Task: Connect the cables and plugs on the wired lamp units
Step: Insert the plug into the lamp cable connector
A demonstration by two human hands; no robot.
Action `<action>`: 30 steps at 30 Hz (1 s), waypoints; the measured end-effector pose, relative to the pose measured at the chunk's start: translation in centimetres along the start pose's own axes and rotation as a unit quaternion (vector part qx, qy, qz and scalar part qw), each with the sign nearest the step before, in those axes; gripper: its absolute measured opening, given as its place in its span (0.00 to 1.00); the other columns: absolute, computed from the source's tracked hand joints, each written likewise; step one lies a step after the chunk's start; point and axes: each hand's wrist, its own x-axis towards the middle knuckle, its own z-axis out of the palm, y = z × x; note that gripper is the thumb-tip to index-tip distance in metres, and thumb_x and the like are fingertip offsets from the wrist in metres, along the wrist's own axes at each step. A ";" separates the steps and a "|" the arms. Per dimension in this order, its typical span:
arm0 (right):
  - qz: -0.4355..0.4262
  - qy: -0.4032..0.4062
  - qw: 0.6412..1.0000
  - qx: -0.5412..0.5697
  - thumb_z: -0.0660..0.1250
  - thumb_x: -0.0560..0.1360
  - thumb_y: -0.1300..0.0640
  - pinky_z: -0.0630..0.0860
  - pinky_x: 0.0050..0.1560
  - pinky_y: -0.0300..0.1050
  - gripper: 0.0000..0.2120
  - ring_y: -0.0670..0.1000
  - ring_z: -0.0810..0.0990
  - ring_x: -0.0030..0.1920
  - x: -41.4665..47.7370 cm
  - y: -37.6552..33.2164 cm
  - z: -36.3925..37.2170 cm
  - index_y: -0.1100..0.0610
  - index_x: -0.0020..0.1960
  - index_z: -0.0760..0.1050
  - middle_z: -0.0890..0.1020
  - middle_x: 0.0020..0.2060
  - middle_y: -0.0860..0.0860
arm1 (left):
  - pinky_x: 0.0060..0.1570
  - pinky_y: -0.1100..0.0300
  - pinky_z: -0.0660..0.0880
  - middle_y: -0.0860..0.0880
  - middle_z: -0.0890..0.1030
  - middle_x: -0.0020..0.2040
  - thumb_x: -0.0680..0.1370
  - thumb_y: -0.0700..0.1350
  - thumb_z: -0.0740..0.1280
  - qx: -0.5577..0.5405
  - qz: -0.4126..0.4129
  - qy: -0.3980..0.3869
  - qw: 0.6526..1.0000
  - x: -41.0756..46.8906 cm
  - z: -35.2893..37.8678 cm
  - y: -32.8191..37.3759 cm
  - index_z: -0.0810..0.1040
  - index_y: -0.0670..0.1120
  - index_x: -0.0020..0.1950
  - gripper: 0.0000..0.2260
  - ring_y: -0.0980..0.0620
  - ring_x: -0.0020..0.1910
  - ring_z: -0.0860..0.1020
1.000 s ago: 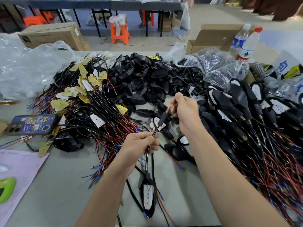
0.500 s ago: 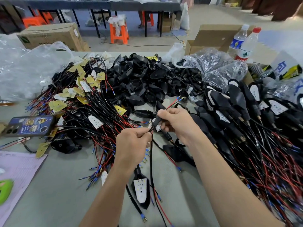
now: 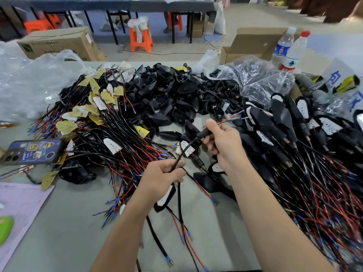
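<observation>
Left hand: fingers clamped round the black cable over the table centre, with the lamp unit just on its near side. Right hand, slightly farther and to the right, has its fingers pinched on the cable's black plug, with wire ends protruding beyond.

A grey bench is viewed from above. Near its left edge a phone in a blue cartoon case is laid face down. Just in front of it, a pink sheet of paper is spread, and a green object on it is cut off by the frame. A large clear plastic bag is heaped at the far left. At the far right, an open cardboard box, two water bottles, crumpled clear bags and a grey ribbed hose are grouped. Beyond the bench, a closed carton, an orange stool and dark tables are seen.
</observation>
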 end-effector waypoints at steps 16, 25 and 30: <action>0.021 0.019 0.993 -0.118 0.71 0.76 0.44 0.60 0.21 0.39 0.15 0.48 0.65 0.21 0.1 0.5 0.0 0.56 0.43 0.76 0.76 0.24 0.52 | 0.29 0.53 0.75 0.50 0.76 0.27 0.82 0.44 0.68 0.240 0.056 0.047 0.968 -0.8 -1.7 1.5 0.83 0.48 0.40 0.11 0.55 0.24 0.71; 0.086 -0.069 0.985 0.131 0.69 0.81 0.60 0.70 0.25 0.37 0.09 0.47 0.74 0.25 -0.9 1.2 1.0 0.57 0.42 0.75 0.81 0.33 0.55 | 0.30 0.57 0.66 0.46 0.76 0.28 0.80 0.46 0.66 0.312 0.068 0.097 0.943 -1.7 -0.7 3.6 0.68 0.42 0.33 0.18 0.49 0.26 0.71; 0.098 -0.068 0.983 0.141 0.70 0.79 0.63 0.75 0.28 0.37 0.05 0.47 0.77 0.26 -1.9 2.1 1.5 0.58 0.45 0.76 0.82 0.32 0.53 | 0.28 0.57 0.61 0.49 0.70 0.25 0.80 0.46 0.66 0.330 0.092 0.134 0.930 -1.5 -0.2 3.5 0.64 0.45 0.30 0.20 0.49 0.26 0.68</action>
